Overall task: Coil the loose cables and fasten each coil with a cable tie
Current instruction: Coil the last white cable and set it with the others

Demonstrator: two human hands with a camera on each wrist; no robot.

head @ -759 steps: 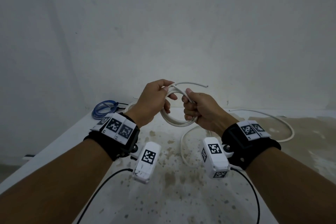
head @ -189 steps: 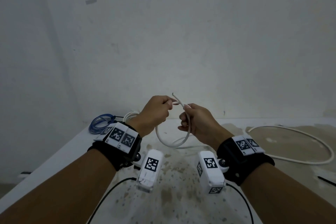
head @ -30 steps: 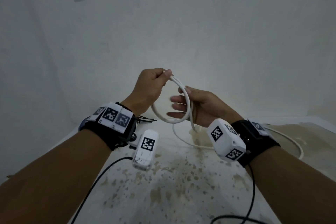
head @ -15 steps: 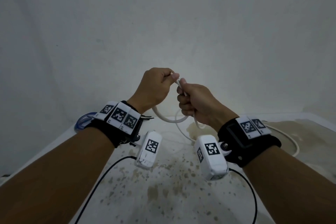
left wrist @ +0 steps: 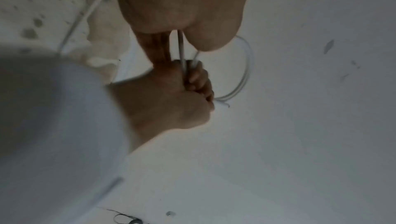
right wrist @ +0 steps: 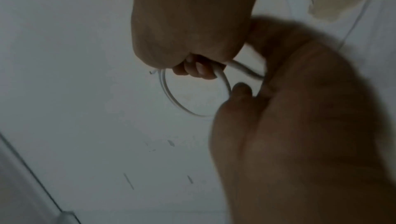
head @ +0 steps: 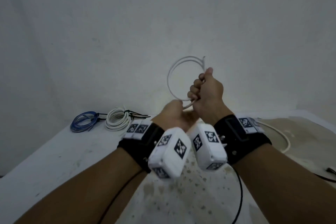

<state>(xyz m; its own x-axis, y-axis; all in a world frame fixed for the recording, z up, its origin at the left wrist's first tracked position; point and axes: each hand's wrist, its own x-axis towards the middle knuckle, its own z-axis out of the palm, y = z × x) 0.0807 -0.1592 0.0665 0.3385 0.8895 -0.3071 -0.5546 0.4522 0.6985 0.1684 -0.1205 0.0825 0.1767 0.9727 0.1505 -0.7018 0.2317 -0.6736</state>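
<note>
Spanning the foreground, the stained worktop point(head: 54, 151) carries two tied coils at its far left. Above it the right hand point(head: 207, 92) clenches the white cable point(head: 169, 78) loops; the left hand point(head: 172, 114) grips the trailing length. Coiling is under way; next, probably another loop.

Take the bench point(head: 54, 151) as the mark. Two tied coils lie at its far left edge by the wall, one coil point(head: 84, 121) left of the other coil point(head: 118, 119). Above the bench's middle, the right hand point(head: 207, 91) sits higher and behind the left hand point(head: 172, 114); the cable loop point(head: 170, 78) stands between them, its tail trailing right across the bench.
</note>
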